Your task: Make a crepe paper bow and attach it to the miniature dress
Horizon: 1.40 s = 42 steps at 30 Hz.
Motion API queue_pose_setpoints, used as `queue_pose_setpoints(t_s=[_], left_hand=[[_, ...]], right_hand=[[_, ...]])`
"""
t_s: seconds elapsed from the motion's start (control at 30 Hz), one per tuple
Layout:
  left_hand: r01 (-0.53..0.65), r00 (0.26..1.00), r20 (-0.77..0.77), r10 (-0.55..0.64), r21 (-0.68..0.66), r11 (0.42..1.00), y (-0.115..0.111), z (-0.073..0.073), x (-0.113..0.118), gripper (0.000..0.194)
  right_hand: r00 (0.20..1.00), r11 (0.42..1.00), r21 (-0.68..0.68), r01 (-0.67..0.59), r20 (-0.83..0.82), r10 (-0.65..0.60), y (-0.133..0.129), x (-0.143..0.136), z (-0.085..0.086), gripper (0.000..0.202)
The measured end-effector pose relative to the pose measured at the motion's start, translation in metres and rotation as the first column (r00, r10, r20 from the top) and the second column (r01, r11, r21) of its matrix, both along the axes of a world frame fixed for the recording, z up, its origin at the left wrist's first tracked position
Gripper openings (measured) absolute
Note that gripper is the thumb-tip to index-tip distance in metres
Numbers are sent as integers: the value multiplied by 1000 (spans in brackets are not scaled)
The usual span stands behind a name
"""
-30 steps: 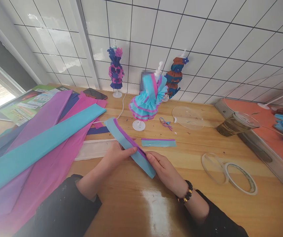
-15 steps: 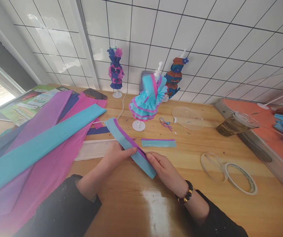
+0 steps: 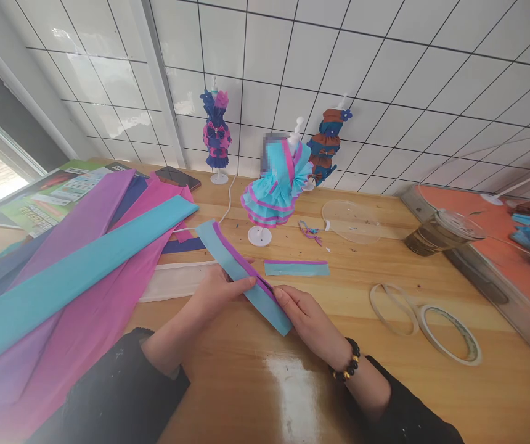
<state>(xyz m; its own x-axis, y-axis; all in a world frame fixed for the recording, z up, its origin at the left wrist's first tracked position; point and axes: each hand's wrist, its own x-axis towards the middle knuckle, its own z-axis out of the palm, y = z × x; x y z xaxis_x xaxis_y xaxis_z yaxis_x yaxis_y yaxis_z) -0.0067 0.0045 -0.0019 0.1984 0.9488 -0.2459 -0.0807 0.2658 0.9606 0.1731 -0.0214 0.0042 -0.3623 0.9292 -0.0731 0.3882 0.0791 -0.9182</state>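
Note:
A long light-blue crepe paper strip (image 3: 272, 308) with a purple band along one edge slants across the middle, above the table. My left hand (image 3: 221, 287) is closed on it, thumb on top and the fingers mostly hidden underneath. Lower down the strip, my right hand (image 3: 304, 311) pinches the purple edge between thumb and fingers. A thin dark line shows at the right fingertips; I cannot tell what it is. Beyond the hands lies a shorter blue strip with a purple edge (image 3: 296, 269). Behind it stands a small dress form in a ruffled blue and pink paper dress (image 3: 274, 185).
Folded crepe paper sheets (image 3: 84, 277) cover the left side, near a phone (image 3: 177, 177). Two more dressed forms, one navy and pink (image 3: 217, 132), stand by the tiled wall. To the right are a tape roll (image 3: 450, 336), a clear lid (image 3: 352, 221) and a lidded cup (image 3: 440, 234).
Both hands and the strip stay almost where they were. The loose loop of tape by the roll has shifted slightly left.

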Motion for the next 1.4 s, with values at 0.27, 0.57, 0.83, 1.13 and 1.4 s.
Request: queue_pose_setpoints(t_s=[0.27, 0.57, 0.83, 1.13, 1.4], left_hand=[[-9, 1000, 29, 10, -41, 999, 3, -1, -3, 53], [-42, 997, 67, 43, -24, 999, 5, 5, -8, 54], [-80, 957, 273, 93, -58, 995, 5, 8, -8, 50], [139, 990, 13, -140, 62, 988, -4, 4, 1, 47], [240, 971, -44, -236, 107, 965, -5, 0, 2, 47]], right_hand=[[1000, 999, -49, 5, -13, -6, 0, 0, 0, 38], [993, 989, -146, 33, -104, -48, 0, 4, 1, 40], [903, 923, -286, 256, -270, -334, 9, 10, -2, 38], [873, 897, 27, 441, -247, -421, 6, 8, 3, 49], [969, 988, -81, 130, -202, -144, 3, 4, 1, 68]])
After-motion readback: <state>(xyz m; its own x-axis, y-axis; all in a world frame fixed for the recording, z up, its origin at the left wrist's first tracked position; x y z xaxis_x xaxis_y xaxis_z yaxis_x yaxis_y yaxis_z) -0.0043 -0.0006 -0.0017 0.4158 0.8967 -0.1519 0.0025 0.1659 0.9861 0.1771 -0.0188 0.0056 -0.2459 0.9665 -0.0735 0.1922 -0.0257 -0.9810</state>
